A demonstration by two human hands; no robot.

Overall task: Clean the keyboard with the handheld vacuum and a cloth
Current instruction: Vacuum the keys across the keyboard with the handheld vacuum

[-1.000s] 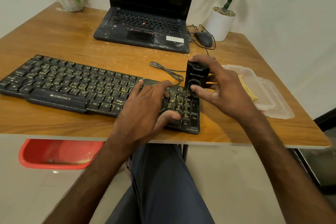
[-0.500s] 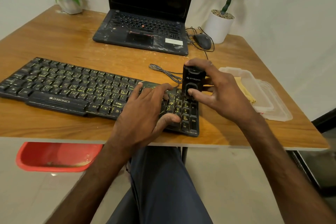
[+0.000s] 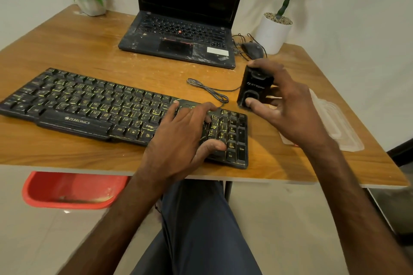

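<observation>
Keyboard (image 3: 100, 107) is shown lying flat along the near edge of the table (image 3: 67, 51), its right end reaching toward the centre of the view. It is judged to be a stiff, light slab that can slide on the smooth wood, so it is best steadied by pressure from above, not lifted by an end. The keys are expected to give under touch. The left hand (image 3: 178, 140) is laid palm down on the right part of the keys, with fingers nearly straight and thumb on the front rows. Nothing is gripped. A thin cable (image 3: 210, 89) is looped just beyond the keyboard. The vacuum (image 3: 254, 89) is held upright just past the far right corner of the keyboard. Whether its base touches the table cannot be told. It is judged small, rigid, glossy and light, and is best taken round the body. The right hand (image 3: 288, 107) is closed round it, thumb low on the front. A clear tray (image 3: 335, 127) lies at right. The cloth is not plainly seen.
</observation>
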